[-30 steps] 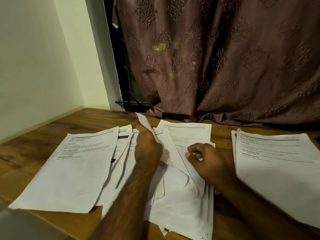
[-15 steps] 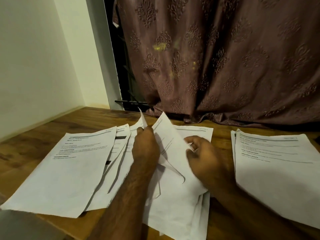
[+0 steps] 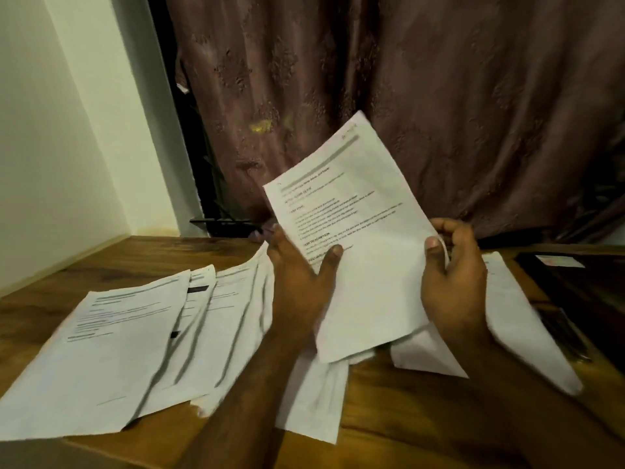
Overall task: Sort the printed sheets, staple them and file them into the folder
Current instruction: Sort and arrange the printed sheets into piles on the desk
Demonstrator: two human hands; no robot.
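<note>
A printed sheet (image 3: 358, 231) is raised off the table, tilted, its text facing me. My left hand (image 3: 301, 282) grips its left edge with the thumb on the front. My right hand (image 3: 453, 282) pinches its right edge, the thumb on the paper. Several fanned printed sheets (image 3: 128, 340) lie on the wooden table (image 3: 389, 407) to the left. More sheets (image 3: 314, 397) lie under my hands. Another stack (image 3: 521, 319) lies to the right, partly hidden by my right forearm. At the far right lies a dark flat folder-like thing (image 3: 581, 292) with a white label.
A brown patterned curtain (image 3: 406, 96) hangs right behind the table. A pale wall (image 3: 50, 147) bounds the left side. A grey flat edge (image 3: 33, 455) shows at the bottom left corner.
Both hands have lifted one sheet out of the middle pile and raised it in front of me. The view has turned right, showing the dark thing at the far right.
</note>
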